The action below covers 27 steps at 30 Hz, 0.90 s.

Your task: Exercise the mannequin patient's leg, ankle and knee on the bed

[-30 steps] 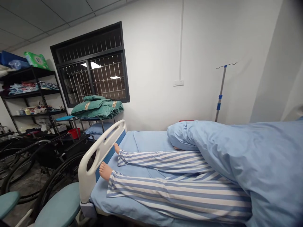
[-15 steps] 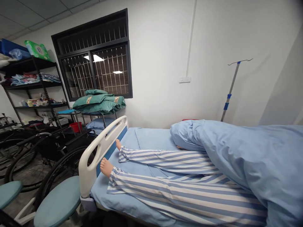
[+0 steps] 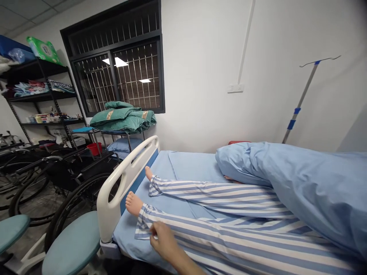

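On my feed the right hand (image 3: 163, 240) was at the foot of the hospital bed (image 3: 149, 229), its fingers (image 3: 156, 230) closed narrowly on the cuff (image 3: 142, 225) of the striped pyjama trousers (image 3: 229, 244) worn by a patient manikin (image 3: 133, 203). The left hand was out of view. Both trouser legs reached the ankles, the feet were bare, and the blue duvet (image 3: 304, 187) covered the manikin's head and torso.

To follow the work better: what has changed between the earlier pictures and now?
The right hand has come in from below and seems to pinch the cuff of the nearer striped trouser leg. The camera view also shifted slightly. The blue cover and bed rail stayed as they were.
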### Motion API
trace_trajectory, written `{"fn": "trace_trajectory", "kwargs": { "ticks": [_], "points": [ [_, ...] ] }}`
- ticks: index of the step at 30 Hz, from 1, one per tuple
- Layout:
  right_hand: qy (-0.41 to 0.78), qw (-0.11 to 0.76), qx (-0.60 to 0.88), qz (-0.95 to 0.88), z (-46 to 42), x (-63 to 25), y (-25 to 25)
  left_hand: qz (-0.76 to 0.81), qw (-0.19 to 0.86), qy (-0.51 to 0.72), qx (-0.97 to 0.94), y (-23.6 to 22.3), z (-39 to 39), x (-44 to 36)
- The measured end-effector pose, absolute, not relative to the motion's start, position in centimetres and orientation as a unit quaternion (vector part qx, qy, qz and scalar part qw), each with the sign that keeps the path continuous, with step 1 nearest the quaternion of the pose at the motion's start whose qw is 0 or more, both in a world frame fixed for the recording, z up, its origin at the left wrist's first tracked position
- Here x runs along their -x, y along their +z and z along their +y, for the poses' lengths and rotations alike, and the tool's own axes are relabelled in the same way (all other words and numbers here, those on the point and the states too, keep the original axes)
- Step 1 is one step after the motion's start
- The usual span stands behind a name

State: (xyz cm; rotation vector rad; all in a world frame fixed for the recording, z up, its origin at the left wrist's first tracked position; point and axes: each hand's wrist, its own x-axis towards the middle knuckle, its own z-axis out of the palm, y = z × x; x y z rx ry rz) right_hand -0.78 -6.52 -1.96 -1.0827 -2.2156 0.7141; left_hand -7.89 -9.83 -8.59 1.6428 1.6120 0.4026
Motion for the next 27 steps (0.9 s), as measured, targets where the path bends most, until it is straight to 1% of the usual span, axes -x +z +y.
{"fn": "trace_trajectory", "kwargs": {
  "ticks": [3, 6, 9, 12, 16, 18, 20, 23, 24, 26, 27],
  "points": [
    [0.210, 0.301, 0.406, -0.837, -3.5, 3.3, 0.1, 0.659, 0.375, 0.243, -0.605, -6.4, -4.1, 11.5],
    [0.171, 0.285, 0.411, -0.849, -1.1, 5.6, 0.5, 0.682, 0.352, 0.318, -0.556, -4.8, 1.1, 14.9],
    [0.152, 0.261, 0.415, -0.858, 0.7, 7.7, 0.6, 0.704, 0.327, 0.380, -0.503, -4.6, 4.0, 17.1],
    [0.159, 0.228, 0.414, -0.867, 1.8, 9.3, 0.4, 0.719, 0.300, 0.432, -0.453, -5.5, 4.9, 18.0],
    [0.205, 0.151, 0.434, -0.864, 2.7, 10.0, -1.1, 0.729, 0.261, 0.495, -0.394, -6.8, 4.9, 18.2],
    [0.217, 0.140, 0.442, -0.859, 2.8, 10.0, -2.1, 0.736, 0.234, 0.520, -0.363, -6.9, 4.7, 18.1],
    [0.214, 0.139, 0.446, -0.858, 2.7, 9.9, -2.7, 0.760, 0.163, 0.551, -0.304, -6.4, 4.5, 18.0],
    [0.207, 0.128, 0.441, -0.864, 2.9, 9.8, -3.1, 0.778, 0.021, 0.594, -0.204, -5.1, 4.2, 17.9],
    [0.208, 0.126, 0.438, -0.865, 3.0, 9.7, -3.1, 0.776, -0.007, 0.603, -0.186, -4.7, 4.1, 17.8],
    [0.214, 0.117, 0.430, -0.869, 3.3, 9.5, -3.2, 0.771, -0.005, 0.610, -0.180, -4.1, 3.9, 17.4],
    [0.220, 0.106, 0.427, -0.871, 3.5, 9.3, -3.3, 0.769, 0.029, 0.612, -0.183, -4.1, 3.6, 17.1]
  ]
}}
